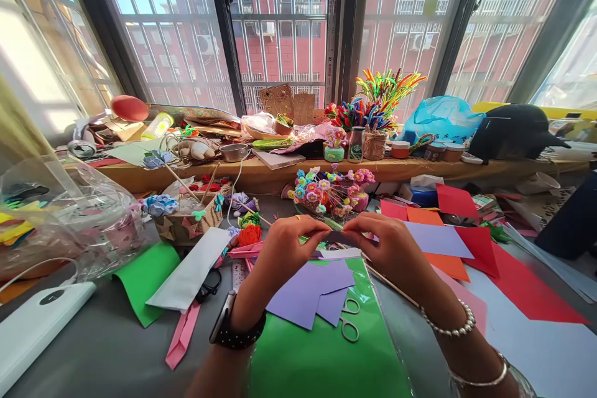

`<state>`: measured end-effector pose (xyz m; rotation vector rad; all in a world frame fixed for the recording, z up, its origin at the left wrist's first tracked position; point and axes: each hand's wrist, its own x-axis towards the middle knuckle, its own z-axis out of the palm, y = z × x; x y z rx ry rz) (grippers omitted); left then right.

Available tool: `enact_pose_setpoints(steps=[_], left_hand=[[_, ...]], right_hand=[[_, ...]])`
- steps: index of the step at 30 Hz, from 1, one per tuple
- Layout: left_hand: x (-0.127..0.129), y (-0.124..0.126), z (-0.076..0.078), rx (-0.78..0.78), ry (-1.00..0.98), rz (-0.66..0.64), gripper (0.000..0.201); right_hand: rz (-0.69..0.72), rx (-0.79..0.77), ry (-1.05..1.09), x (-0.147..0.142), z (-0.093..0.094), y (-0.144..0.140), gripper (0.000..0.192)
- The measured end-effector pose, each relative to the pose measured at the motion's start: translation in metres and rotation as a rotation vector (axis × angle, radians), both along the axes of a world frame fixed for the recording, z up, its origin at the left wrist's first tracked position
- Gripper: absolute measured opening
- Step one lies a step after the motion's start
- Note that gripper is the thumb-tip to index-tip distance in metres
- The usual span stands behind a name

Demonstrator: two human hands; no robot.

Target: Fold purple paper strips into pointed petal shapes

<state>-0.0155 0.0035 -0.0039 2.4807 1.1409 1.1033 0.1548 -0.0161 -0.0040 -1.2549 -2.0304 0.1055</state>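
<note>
two hands (284, 249) (392, 249), one pair scissors (349, 318), two purple sheets (308, 292), one green sheet (321, 354).

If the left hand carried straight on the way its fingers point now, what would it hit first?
The left hand points right along the small strip it pinches, so it would most likely meet the right hand gripping the other end. The hands look level, though depth is uncertain.

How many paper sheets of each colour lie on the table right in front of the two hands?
Purple sheets: 2
Green sheet: 1
Total: 3
Scissors lie on them; the left hand and right hand pinch a small strip above.
</note>
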Motion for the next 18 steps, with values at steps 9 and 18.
enact_pose_setpoints(steps=[9, 18], left_hand=[[-0.015, 0.013, -0.005, 0.159, -0.029, 0.216, 0.013], [0.014, 0.000, -0.013, 0.124, 0.094, 0.092, 0.016]], right_hand=[[-0.075, 0.044, -0.032, 0.020, -0.003, 0.008, 0.011], [-0.001, 0.070, -0.105, 0.010, -0.001, 0.005, 0.012]])
